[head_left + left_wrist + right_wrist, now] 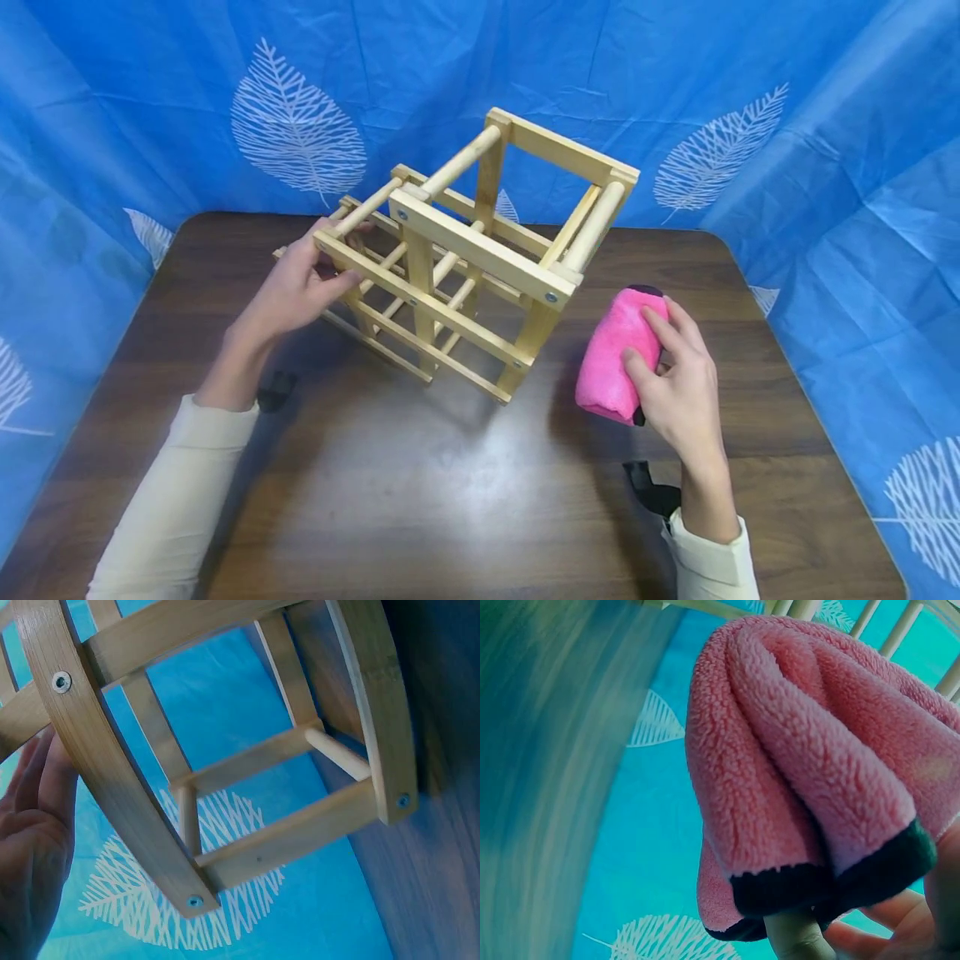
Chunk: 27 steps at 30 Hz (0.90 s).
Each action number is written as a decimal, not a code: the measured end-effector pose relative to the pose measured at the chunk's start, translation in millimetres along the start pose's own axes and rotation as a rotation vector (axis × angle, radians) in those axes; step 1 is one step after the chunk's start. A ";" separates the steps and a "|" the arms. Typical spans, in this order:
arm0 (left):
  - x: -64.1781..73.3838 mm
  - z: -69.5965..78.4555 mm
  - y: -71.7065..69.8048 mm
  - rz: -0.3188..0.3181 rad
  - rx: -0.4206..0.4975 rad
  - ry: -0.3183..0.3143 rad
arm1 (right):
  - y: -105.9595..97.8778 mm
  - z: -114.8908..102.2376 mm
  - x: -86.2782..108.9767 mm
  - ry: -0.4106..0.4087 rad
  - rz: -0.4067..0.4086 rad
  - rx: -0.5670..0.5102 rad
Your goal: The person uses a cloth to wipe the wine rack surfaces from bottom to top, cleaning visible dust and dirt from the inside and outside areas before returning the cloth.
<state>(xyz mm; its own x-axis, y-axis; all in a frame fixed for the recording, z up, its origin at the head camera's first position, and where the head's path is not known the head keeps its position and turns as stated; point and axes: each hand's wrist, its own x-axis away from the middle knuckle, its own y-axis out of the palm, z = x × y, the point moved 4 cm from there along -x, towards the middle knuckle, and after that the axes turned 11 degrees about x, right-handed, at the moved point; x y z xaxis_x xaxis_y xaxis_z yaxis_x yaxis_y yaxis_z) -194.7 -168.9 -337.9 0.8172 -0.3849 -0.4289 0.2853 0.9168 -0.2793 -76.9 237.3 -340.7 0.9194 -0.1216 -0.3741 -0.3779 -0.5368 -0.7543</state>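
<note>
A light wooden rack made of flat slats and round rods is held tilted above the table. My left hand grips its left end, thumb on a front slat and fingers behind. In the left wrist view, slats of the rack joined by screws fill the middle, and part of the left hand shows at the left edge. My right hand holds a folded pink fleece cloth with dark edging, to the right of the rack and apart from it. Up close, the cloth's folds hide some fingers.
A brown wooden table lies under both hands. Blue curtains with white leaf prints hang behind it and along the sides. Dark straps or mounts sit by the wrists.
</note>
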 end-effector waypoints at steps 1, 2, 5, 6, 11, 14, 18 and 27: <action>-1.9 -1.2 -1.4 0.004 -0.001 -0.005 | -0.1 -0.5 0.3 -0.001 -0.001 -0.004; -3.7 -2.1 -2.7 0.008 -0.004 -0.012 | -0.3 -1.1 0.8 -0.003 0.000 -0.009; -9.2 -5.0 -6.8 0.031 -0.023 -0.060 | -0.6 -2.0 1.7 -0.003 -0.001 -0.015; -10.7 -6.1 -8.0 0.038 -0.038 -0.082 | -0.7 -2.2 2.1 -0.003 -0.001 -0.014; -17.3 -12.4 -12.6 0.096 -0.148 -0.189 | -0.7 -1.5 3.7 -0.008 -0.002 -0.008; -14.9 -13.2 -11.5 0.183 -0.231 -0.226 | -0.3 -1.2 5.4 -0.014 -0.003 -0.017; 3.6 -3.1 1.6 0.282 -0.290 -0.265 | -0.6 -1.0 6.7 -0.018 -0.004 -0.019; 42.3 14.1 54.6 0.182 -0.303 -0.347 | 6.3 -4.3 6.2 -0.024 -0.015 -0.035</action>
<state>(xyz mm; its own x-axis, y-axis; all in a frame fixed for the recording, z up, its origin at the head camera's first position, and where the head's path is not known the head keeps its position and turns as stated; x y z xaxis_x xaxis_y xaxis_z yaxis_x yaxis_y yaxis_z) -137.5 -133.7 -359.2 0.9735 -0.1167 -0.1969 0.0064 0.8740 -0.4860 -73.1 229.6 -345.4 0.9219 -0.0938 -0.3760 -0.3597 -0.5677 -0.7404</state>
